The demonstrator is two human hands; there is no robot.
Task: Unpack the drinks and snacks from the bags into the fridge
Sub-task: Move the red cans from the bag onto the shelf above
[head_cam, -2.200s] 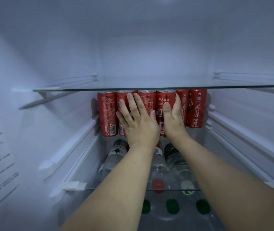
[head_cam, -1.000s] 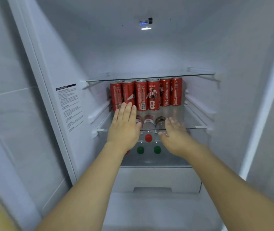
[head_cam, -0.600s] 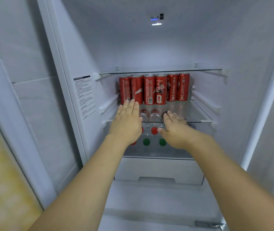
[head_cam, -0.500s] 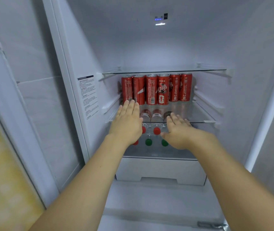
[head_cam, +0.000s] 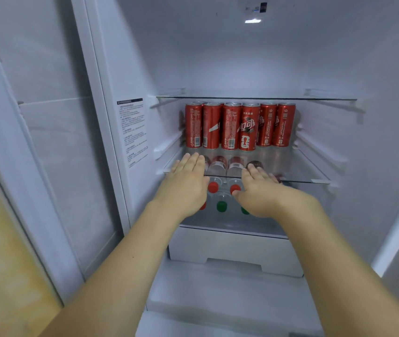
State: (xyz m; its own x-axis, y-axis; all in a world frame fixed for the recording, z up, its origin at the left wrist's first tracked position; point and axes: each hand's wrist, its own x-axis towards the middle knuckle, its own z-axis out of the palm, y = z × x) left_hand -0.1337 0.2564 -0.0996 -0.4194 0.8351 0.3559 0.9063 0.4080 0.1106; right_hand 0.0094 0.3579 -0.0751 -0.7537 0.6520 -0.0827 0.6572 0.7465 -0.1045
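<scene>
- Head view, centre of the frame: the left hand (head_cam: 186,186) is held out flat, palm down, fingers straight and pressed together, nothing gripped. Its fingertips are seen over the front edge of the glass shelf (head_cam: 315,177); whether it's actually touched can't be told.
- Just right of that, the right hand (head_cam: 261,193) is also held loose and palm down, fingers slightly spread and relaxed, nothing held. It's seen in front of the same shelf edge, contact can't be told either.
- A row of red cans (head_cam: 239,126) is lined up upright at the back of that glass shelf, in the middle of the frame, well beyond both sets of fingertips. No can is touched.
- Underneath the shelf, clear bottles (head_cam: 218,166) are laid on their sides with red and green caps pointed out front, partly hidden behind both hands.
- A white drawer (head_cam: 232,249) is seen below the bottles, lower centre.
- A printed label (head_cam: 133,132) is stuck on the fridge's inner wall, left of centre.
</scene>
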